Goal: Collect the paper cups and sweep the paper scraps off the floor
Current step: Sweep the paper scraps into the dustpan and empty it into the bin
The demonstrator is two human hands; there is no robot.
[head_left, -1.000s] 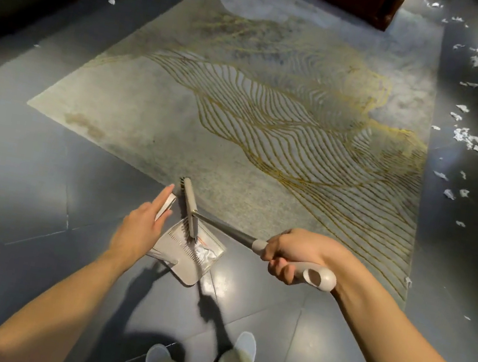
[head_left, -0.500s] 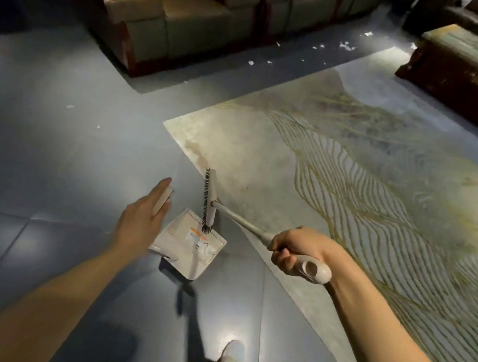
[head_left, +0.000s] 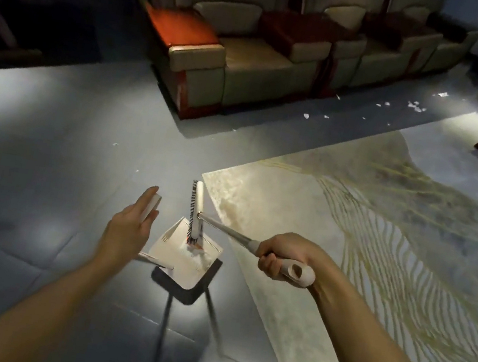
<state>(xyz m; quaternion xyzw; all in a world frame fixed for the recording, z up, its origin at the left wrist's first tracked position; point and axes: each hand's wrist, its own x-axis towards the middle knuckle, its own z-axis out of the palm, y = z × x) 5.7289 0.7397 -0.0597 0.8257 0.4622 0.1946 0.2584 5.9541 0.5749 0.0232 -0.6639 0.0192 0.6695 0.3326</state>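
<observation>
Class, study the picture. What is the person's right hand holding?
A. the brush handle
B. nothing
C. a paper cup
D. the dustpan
A: the right hand curls its fingers round the handle of the brush, while the left hand holds the dustpan.

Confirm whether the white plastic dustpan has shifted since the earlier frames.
Yes. The white plastic dustpan has moved along the grey-and-gold patterned rug's near edge toward its corner by the beige sofa.

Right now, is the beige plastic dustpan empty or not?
Not empty. A small heap of white paper scraps lies inside the beige plastic dustpan, beneath the head of the pale long-handled brush.
</observation>
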